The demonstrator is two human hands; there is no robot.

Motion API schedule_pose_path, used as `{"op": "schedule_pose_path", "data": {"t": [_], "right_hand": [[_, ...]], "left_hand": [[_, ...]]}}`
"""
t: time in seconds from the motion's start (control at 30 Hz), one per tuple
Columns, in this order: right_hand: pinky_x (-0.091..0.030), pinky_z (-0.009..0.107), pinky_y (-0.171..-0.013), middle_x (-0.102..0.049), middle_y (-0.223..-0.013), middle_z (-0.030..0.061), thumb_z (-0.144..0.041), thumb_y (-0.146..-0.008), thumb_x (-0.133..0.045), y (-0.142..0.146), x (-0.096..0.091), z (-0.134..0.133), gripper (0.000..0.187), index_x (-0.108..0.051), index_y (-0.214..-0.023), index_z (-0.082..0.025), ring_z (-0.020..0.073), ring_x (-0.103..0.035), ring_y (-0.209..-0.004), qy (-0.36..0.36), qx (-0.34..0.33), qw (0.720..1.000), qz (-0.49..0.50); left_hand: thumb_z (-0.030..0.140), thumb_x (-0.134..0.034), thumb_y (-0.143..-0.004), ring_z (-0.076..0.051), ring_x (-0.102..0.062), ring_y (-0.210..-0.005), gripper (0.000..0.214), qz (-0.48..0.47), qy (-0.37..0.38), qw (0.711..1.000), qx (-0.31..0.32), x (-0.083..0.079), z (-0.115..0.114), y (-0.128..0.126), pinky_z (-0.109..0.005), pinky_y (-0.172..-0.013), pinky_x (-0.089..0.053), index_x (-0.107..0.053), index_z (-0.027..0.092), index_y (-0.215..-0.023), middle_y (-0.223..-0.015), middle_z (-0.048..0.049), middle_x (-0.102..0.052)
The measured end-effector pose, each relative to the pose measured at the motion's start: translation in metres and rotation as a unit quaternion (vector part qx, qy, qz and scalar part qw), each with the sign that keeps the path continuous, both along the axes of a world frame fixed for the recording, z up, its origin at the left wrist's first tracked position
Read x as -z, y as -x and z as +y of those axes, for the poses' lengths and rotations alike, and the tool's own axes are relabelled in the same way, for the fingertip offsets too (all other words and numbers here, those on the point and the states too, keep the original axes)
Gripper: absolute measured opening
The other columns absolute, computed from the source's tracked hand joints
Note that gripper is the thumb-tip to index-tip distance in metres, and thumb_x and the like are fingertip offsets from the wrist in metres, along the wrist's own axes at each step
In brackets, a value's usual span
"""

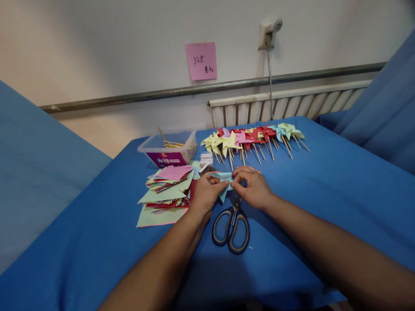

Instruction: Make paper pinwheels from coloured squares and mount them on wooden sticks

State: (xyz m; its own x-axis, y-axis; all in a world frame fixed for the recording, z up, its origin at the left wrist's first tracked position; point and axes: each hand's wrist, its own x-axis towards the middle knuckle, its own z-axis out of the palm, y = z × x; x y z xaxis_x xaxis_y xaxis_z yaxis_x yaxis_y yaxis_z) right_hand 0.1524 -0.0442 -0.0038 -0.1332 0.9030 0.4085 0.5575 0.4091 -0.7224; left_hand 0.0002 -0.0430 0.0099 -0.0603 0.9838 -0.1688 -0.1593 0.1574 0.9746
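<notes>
Both my hands meet over the middle of the blue table (324, 194), pinching a light blue paper piece (224, 178) between them. My left hand (205, 193) grips its left side with fingers closed. On the right side, my right hand (254, 186) folds the paper's edge with closed fingers. Just below the hands lie scissors (231, 226) with grey and yellow handles, blades pointing up under the paper. A pile of coloured paper squares (165, 190) sits left of my left hand.
A row of finished paper pinwheels on wooden sticks (253, 139) lies at the back of the table. A clear plastic box (168, 151) holding sticks stands at the back left. A pink note (201, 61) hangs on the wall above a radiator (292, 106).
</notes>
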Motion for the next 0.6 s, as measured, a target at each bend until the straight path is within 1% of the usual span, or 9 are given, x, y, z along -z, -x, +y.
{"op": "schedule_pose_path", "data": {"t": [0.13,0.2,0.27,0.3,0.33,0.4,0.47,0.53,0.6], "right_hand": [[-0.039,0.045,-0.093,-0.07,-0.091,0.0028,-0.018,-0.077,-0.065,0.001,0.002,-0.001,0.017,-0.059,-0.061,-0.022,0.0229,-0.06,-0.101,0.001,-0.003,1.0,0.019],[-0.04,0.045,-0.094,-0.069,-0.094,0.0033,-0.02,-0.076,-0.065,0.001,0.003,0.0,0.015,-0.058,-0.063,-0.022,0.0225,-0.06,-0.1,0.009,-0.002,0.999,0.037],[-0.042,0.044,-0.094,-0.067,-0.102,0.0045,-0.025,-0.075,-0.066,-0.001,0.003,0.001,0.006,-0.061,-0.074,-0.022,0.0224,-0.061,-0.101,0.019,0.008,0.997,0.077],[-0.043,0.044,-0.094,-0.066,-0.105,0.0052,-0.028,-0.074,-0.068,-0.002,0.004,0.003,0.011,-0.061,-0.082,-0.023,0.0225,-0.061,-0.101,0.029,0.013,0.994,0.106],[-0.044,0.043,-0.094,-0.066,-0.107,0.006,-0.031,-0.073,-0.069,-0.003,0.004,0.004,0.021,-0.061,-0.09,-0.022,0.0226,-0.061,-0.102,0.044,0.012,0.989,0.139],[-0.045,0.042,-0.093,-0.066,-0.105,0.007,-0.034,-0.07,-0.072,-0.007,0.004,0.008,0.034,-0.058,-0.098,-0.022,0.0225,-0.062,-0.101,0.09,-0.022,0.976,0.199],[-0.047,0.041,-0.092,-0.067,-0.1,0.0071,-0.034,-0.068,-0.073,-0.009,0.004,0.01,0.036,-0.057,-0.097,-0.021,0.0222,-0.063,-0.098,0.139,-0.085,0.96,0.227],[-0.048,0.041,-0.089,-0.067,-0.097,0.0069,-0.032,-0.067,-0.073,-0.012,0.002,0.011,0.035,-0.057,-0.095,-0.02,0.0219,-0.064,-0.095,0.166,-0.144,0.95,0.222],[-0.048,0.04,-0.089,-0.067,-0.096,0.0065,-0.031,-0.067,-0.074,-0.014,-0.002,0.01,0.035,-0.057,-0.096,-0.02,0.0215,-0.064,-0.095,0.168,-0.172,0.948,0.208]], "left_hand": [[0.017,-0.082,-0.05,-0.013,-0.06,-0.054,0.042,0.003,0.004,1.0,0.004,0.0,-0.001,-0.001,-0.023,-0.054,-0.045,-0.064,0.015,-0.088,-0.064,0.0002,-0.066],[0.018,-0.081,-0.051,-0.014,-0.06,-0.054,0.037,0.014,0.003,1.0,0.011,-0.002,-0.001,0.0,-0.023,-0.053,-0.046,-0.064,0.014,-0.084,-0.065,-0.0013,-0.067],[0.019,-0.079,-0.053,-0.015,-0.061,-0.054,0.032,0.023,0.004,1.0,0.02,-0.005,0.0,0.001,-0.025,-0.054,-0.047,-0.064,0.014,-0.081,-0.067,-0.0028,-0.068],[0.019,-0.078,-0.053,-0.016,-0.061,-0.055,0.032,0.026,0.008,0.999,0.029,-0.006,0.0,0.002,-0.026,-0.055,-0.048,-0.063,0.014,-0.081,-0.068,-0.0034,-0.068],[0.018,-0.077,-0.053,-0.016,-0.062,-0.055,0.033,0.031,0.015,0.999,0.042,-0.008,0.0,0.004,-0.028,-0.056,-0.049,-0.064,0.014,-0.083,-0.069,-0.0037,-0.068],[0.016,-0.077,-0.053,-0.017,-0.062,-0.057,0.037,0.051,0.029,0.995,0.08,-0.011,0.001,0.007,-0.028,-0.058,-0.049,-0.065,0.013,-0.088,-0.07,-0.0037,-0.068],[0.014,-0.076,-0.053,-0.015,-0.062,-0.059,0.039,0.081,0.033,0.988,0.129,-0.014,0.001,0.01,-0.026,-0.059,-0.047,-0.066,0.012,-0.091,-0.07,-0.0032,-0.067],[0.012,-0.075,-0.053,-0.014,-0.061,-0.061,0.037,0.101,0.025,0.979,0.174,-0.016,0.001,0.012,-0.023,-0.06,-0.045,-0.067,0.012,-0.09,-0.07,-0.0027,-0.067],[0.011,-0.074,-0.054,-0.013,-0.06,-0.061,0.036,0.112,0.02,0.973,0.2,-0.017,0.0,0.013,-0.022,-0.058,-0.043,-0.067,0.012,-0.09,-0.068,-0.0019,-0.066]]}}
